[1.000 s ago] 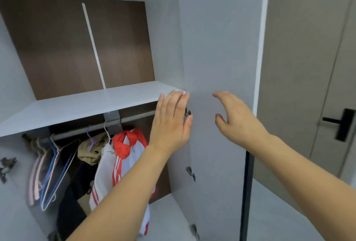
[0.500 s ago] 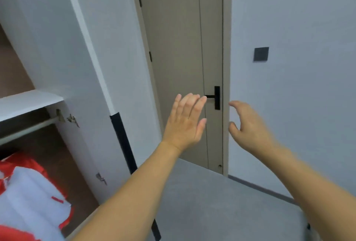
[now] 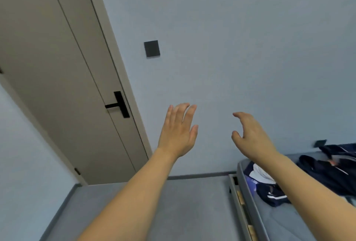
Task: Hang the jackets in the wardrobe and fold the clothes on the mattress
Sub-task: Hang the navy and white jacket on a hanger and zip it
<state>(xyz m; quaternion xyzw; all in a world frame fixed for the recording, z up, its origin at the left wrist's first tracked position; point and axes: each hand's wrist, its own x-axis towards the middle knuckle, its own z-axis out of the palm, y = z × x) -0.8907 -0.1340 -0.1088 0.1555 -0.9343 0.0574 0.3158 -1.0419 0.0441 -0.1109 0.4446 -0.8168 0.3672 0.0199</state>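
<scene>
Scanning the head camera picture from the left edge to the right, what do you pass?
Door handle → dark wall switch → left hand → right hand → dark clothes heaped on the mattress.

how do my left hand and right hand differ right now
The left hand has its fingers straight and close together, pointing up; the right hand has its fingers loosely curled, thumb apart. The left hand shows its back; the right hand is seen from the thumb side. Both are raised and hold nothing.
</scene>
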